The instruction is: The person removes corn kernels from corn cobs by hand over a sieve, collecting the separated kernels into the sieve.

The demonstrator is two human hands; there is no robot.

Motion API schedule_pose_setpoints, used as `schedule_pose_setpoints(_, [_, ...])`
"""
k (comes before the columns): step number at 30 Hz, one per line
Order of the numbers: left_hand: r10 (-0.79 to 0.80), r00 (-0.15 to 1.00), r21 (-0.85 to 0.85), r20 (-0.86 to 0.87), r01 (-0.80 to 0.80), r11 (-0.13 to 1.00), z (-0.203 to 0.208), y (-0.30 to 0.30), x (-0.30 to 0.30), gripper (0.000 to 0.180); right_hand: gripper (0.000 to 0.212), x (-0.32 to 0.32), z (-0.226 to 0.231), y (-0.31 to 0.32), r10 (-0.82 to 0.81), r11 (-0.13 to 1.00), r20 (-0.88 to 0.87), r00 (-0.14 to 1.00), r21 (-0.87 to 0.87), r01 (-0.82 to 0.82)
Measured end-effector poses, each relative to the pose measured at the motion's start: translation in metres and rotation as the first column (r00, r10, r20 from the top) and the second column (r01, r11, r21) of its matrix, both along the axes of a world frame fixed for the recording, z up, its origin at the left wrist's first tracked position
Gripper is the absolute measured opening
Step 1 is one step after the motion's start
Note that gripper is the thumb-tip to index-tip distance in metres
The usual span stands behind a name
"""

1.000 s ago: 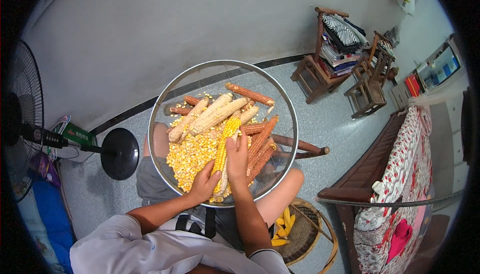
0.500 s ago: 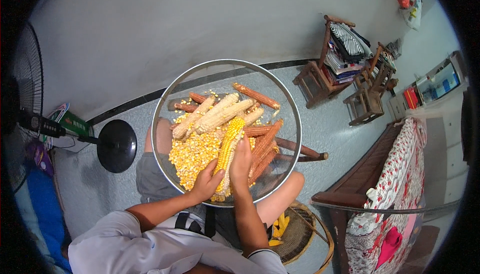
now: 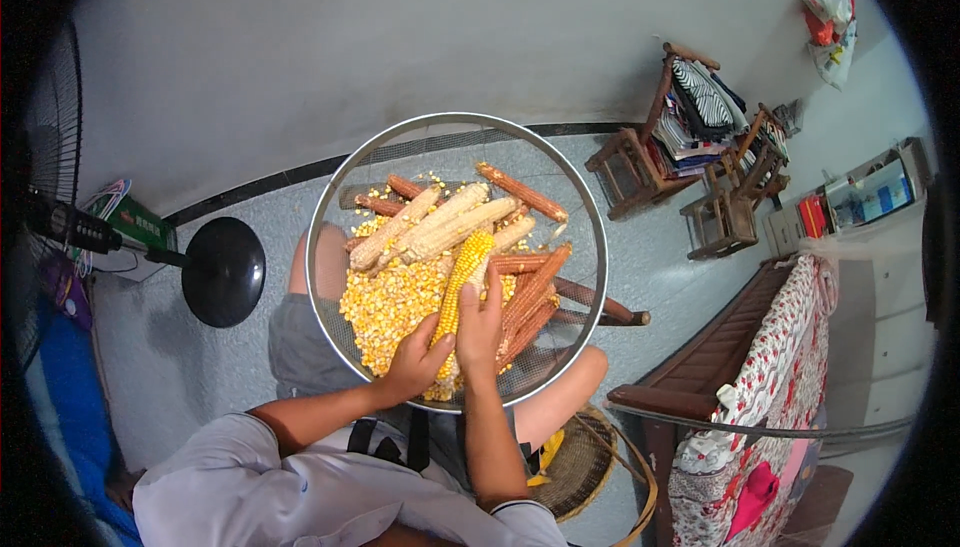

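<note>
Holding, head view: cob (image 3: pixel 464 277), yellow, tapered, paler along its right side, tilted over the middle of the sieve (image 3: pixel 450 120) — round, metal rim, fine mesh. Left hand (image 3: pixel 412 359): fingers curled closed round the cob's lower end. Right hand (image 3: pixel 481 329): closed on its right side, thumb against it. In sieve: kernels (image 3: pixel 392 307), loose, yellow and white; pale cobs (image 3: pixel 452 230), pitted; red cobs (image 3: pixel 533 297), rough. Beyond: carton (image 3: pixel 140 220), green — print too small to read; basket (image 3: pixel 577 472), woven.
</note>
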State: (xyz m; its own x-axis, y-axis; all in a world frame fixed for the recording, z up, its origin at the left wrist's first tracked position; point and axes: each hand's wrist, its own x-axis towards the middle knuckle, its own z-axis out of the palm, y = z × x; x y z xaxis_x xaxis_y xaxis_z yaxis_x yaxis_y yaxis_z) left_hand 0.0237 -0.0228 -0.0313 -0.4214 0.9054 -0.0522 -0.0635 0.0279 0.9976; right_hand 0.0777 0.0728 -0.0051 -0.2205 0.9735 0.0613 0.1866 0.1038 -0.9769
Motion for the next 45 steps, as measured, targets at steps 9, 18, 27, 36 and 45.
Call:
schedule_pose_setpoints(9, [0.013, 0.998, -0.013, 0.055, -0.013, 1.0, -0.01, -0.002, -0.003, 0.035, 0.046, 0.005, -0.006, 0.007, 0.063, 0.997, 0.022, 0.998, -0.035, -0.062])
schedule_pose_setpoints(18, [0.078, 0.997, -0.054, 0.014, -0.077, 0.996, -0.005, -0.004, -0.002, 0.038, 0.052, 0.0, -0.004, -0.011, 0.102, 0.984, -0.017, 0.995, -0.146, -0.103])
schedule_pose_setpoints(27, [0.056, 0.996, -0.045, 0.069, -0.053, 0.998, -0.01, -0.002, -0.002, 0.039, 0.039, 0.006, -0.012, -0.001, 0.025, 0.993, -0.029, 0.999, -0.113, -0.028])
schedule_pose_setpoints(36, [0.12, 0.94, 0.074, 0.32, -0.151, 0.986, 0.0, -0.029, -0.065, 0.039, 0.069, 0.032, 0.034, -0.022, 0.253, 0.771, 0.673, 0.695, 0.294, -0.565])
schedule_pose_setpoints(45, [0.135, 0.935, 0.074, 0.329, -0.168, 0.983, 0.017, -0.034, -0.075, 0.032, 0.06, 0.008, 0.026, 0.007, 0.229, 0.485, 0.866, 0.444, 0.294, -0.824])
